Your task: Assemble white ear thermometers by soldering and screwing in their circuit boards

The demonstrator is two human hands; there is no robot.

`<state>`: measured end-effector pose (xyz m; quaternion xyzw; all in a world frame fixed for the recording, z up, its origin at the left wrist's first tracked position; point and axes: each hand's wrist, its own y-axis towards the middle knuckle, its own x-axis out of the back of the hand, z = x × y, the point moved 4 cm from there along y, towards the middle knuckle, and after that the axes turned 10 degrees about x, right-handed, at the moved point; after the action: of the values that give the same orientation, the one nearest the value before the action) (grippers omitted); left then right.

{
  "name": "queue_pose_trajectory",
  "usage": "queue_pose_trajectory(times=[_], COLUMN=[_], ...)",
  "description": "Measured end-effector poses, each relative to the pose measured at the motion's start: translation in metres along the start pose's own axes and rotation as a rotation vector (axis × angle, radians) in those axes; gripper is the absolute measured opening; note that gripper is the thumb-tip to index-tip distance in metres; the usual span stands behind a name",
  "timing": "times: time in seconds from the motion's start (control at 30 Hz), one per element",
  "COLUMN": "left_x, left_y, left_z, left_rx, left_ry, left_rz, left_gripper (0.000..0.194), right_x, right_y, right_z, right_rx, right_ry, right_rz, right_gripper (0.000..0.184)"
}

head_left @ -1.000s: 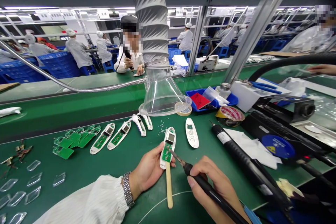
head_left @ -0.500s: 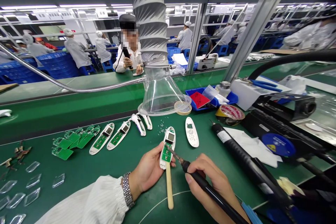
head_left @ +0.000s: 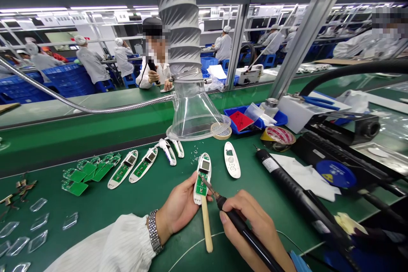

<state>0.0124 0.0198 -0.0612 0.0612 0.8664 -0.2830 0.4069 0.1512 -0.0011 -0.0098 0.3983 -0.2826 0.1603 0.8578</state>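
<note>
My left hand (head_left: 180,208) is closed around a white device shell (head_left: 202,178) that carries a green circuit board and a small screen. The shell rests on the green mat, over a wooden stick (head_left: 207,225). My right hand (head_left: 255,225) grips a black soldering iron (head_left: 237,225) like a pen. Its metal tip touches the green board near the shell's middle. A metal watch sits on my left wrist, below a white sleeve.
A clear fume hood (head_left: 194,114) on a ribbed hose hangs just behind. Loose boards (head_left: 86,172), two more open shells (head_left: 134,168), a white cover (head_left: 232,160), tape rolls (head_left: 278,137), a second black tool (head_left: 287,180) and a blue tray (head_left: 245,120) lie around. Other workers sit beyond the conveyor.
The soldering iron and my right hand have slid slightly left along the board. My left hand keeps holding the shell in place.
</note>
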Motion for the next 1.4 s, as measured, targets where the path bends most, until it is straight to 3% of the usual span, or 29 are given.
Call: queue_pose_trajectory(times=[1.4], left_x=[0.0], left_y=[0.0011], left_z=[0.0001], left_rx=[-0.018], left_ry=[0.02], left_rz=[-0.007], left_gripper=[0.032], right_x=[0.0071], right_y=[0.0068], right_z=[0.0096], right_rx=[0.021], right_ry=[-0.059], right_rz=[0.006], right_gripper=[0.01])
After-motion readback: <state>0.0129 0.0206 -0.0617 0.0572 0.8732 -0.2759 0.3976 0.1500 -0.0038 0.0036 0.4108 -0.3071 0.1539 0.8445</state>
